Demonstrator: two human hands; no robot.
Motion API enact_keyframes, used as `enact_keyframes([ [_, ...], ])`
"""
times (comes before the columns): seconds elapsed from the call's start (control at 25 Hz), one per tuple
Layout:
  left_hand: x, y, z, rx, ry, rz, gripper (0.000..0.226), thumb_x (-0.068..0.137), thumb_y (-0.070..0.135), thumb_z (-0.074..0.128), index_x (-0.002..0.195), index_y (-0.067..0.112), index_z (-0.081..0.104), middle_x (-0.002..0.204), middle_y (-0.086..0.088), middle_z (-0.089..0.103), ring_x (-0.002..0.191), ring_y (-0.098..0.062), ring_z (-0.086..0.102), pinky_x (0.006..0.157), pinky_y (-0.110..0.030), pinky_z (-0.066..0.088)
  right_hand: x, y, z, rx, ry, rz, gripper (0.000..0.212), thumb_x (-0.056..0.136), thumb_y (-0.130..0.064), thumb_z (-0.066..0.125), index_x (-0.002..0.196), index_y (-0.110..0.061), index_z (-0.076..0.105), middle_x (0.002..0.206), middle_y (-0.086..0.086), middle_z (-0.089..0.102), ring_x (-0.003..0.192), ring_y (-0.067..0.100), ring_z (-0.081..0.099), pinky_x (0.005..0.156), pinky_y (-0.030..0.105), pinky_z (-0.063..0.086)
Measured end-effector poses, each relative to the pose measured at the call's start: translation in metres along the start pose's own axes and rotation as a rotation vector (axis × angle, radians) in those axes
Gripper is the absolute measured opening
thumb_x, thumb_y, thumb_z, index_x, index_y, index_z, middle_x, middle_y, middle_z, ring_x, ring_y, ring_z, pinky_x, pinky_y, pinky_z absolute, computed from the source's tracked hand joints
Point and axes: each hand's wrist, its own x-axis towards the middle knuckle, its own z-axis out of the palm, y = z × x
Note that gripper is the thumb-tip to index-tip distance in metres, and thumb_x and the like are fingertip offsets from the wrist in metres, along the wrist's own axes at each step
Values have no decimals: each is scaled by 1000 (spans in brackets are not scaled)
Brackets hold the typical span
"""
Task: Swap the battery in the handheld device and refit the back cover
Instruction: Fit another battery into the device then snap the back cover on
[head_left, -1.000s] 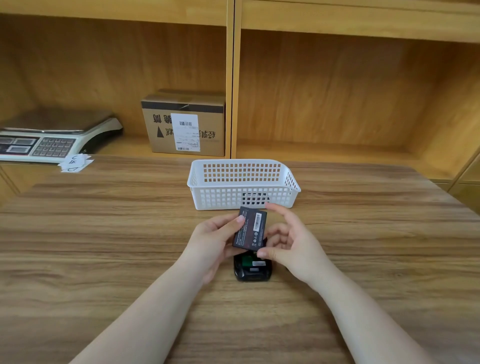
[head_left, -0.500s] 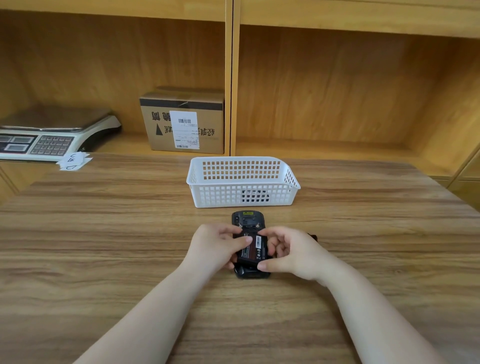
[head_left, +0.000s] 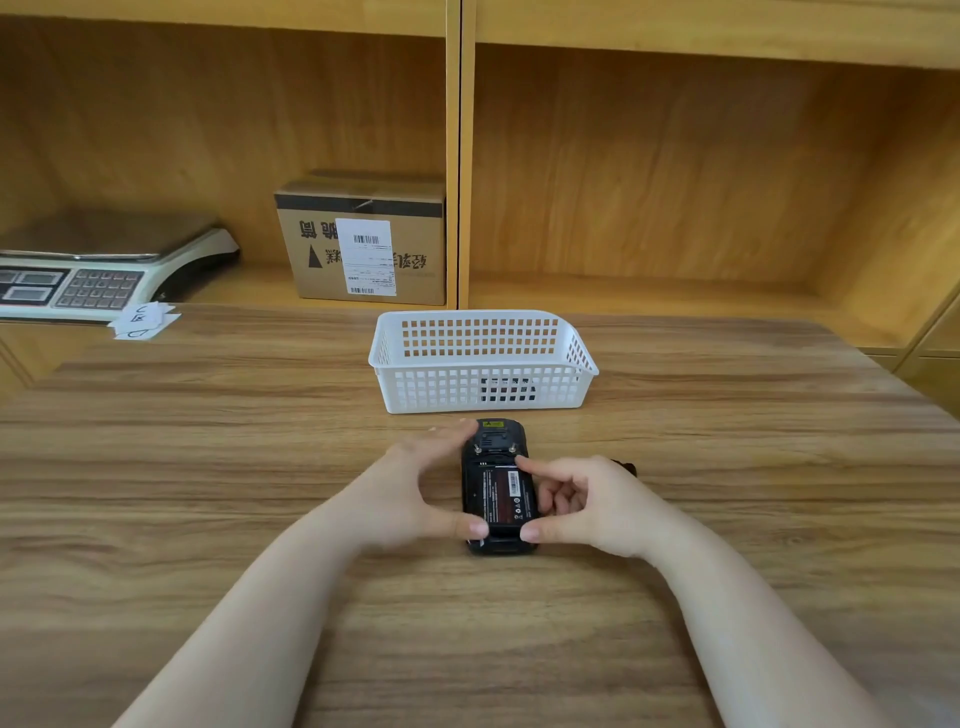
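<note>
The black handheld device (head_left: 497, 440) lies face down on the wooden table, its back open. A black battery (head_left: 503, 493) with a white barcode label sits in the back compartment. My left hand (head_left: 410, 493) is at the device's left side, with its thumb on the battery's lower left corner and its fingers by the device's top. My right hand (head_left: 587, 504) has its thumb on the battery's lower right corner and its index finger on the upper right edge. A small dark part (head_left: 627, 467) peeks out behind my right hand, mostly hidden.
A white slotted basket (head_left: 441, 384) stands just beyond the device, with a dark object (head_left: 506, 389) showing through its wall. On the shelf behind are a cardboard box (head_left: 363, 244) and a weighing scale (head_left: 93, 270). Paper slips (head_left: 143, 319) lie at the table's far left.
The battery was held upright above the device between both hands. It has come down and now lies flat in the compartment, with both thumbs at its lower edge.
</note>
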Motion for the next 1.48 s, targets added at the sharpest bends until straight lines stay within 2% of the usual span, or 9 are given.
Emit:
enact_keyframes([
  [0.08, 0, -1, 9, 95, -87, -16, 95, 70, 52, 77, 147, 46, 22, 155, 30, 13, 144, -2, -11, 120, -34, 2, 0, -1, -1, -40, 18, -14, 60, 68, -39, 83, 124, -42, 62, 75, -17, 59, 65, 1, 46, 67, 16, 42],
  [0.16, 2, -5, 14, 143, -119, -32, 87, 74, 57, 70, 146, 48, 23, 154, 31, 8, 143, -8, -21, 119, -39, -8, 1, 0, -2, -71, 45, -20, 48, 71, -42, 80, 117, -45, 66, 73, -17, 59, 65, 1, 45, 67, 17, 41],
  [0.52, 13, -20, 18, 54, -18, -21, 104, 66, 65, 70, 150, 42, 14, 158, 21, 13, 147, -2, -8, 122, -36, -4, 3, 0, 4, -82, 108, -36, 47, 74, -36, 80, 119, -40, 67, 76, -13, 59, 61, 0, 44, 66, 17, 42],
  [0.72, 20, -20, 24, -36, -26, -142, 113, 54, 61, 76, 147, 49, 14, 160, 15, 13, 149, -9, -7, 121, -41, -7, 5, -5, 8, -106, 103, 63, 82, 73, -33, 81, 143, -37, 39, 82, -9, 61, 66, 4, 52, 69, 19, 44],
  [0.96, 18, -10, 26, -94, 4, -123, 87, 82, 28, 71, 149, 42, 17, 158, 18, 17, 148, -6, -2, 119, -34, -12, 8, -13, 6, -19, 102, 164, 90, 70, -21, 84, 145, -35, 36, 81, -5, 63, 68, 5, 56, 70, 22, 44],
  [1.12, 11, -12, 22, -7, 41, -59, 91, 79, 37, 73, 150, 39, 16, 158, 12, 26, 148, -7, 12, 122, -39, -2, -1, -11, -1, 249, 168, 36, 78, 66, -1, 84, 134, -22, 53, 84, 0, 66, 73, 9, 61, 80, 29, 54],
  [1.24, 7, -11, 17, -11, 64, -8, 87, 78, 42, 74, 149, 38, 24, 157, 13, 27, 148, -9, 11, 122, -39, 10, -12, -13, -30, 465, 438, -70, 50, 75, 10, 71, 117, -16, 65, 86, 4, 70, 76, 14, 67, 78, 25, 57],
  [1.36, 7, -13, 16, 52, 53, 16, 89, 75, 55, 70, 149, 41, 23, 161, 11, 11, 147, -10, -14, 121, -37, -3, -21, 2, -62, 253, 666, -8, 37, 78, -4, 75, 106, -27, 69, 96, -2, 72, 90, 18, 67, 82, 27, 54],
  [1.48, 8, -12, 16, 70, 7, 4, 102, 68, 65, 69, 151, 40, 14, 161, 12, -5, 142, -7, -27, 121, -43, -6, -29, 16, -73, 12, 285, 147, 78, 59, -36, 89, 129, -39, 53, 128, -15, 58, 122, 8, 53, 101, 29, 43],
])
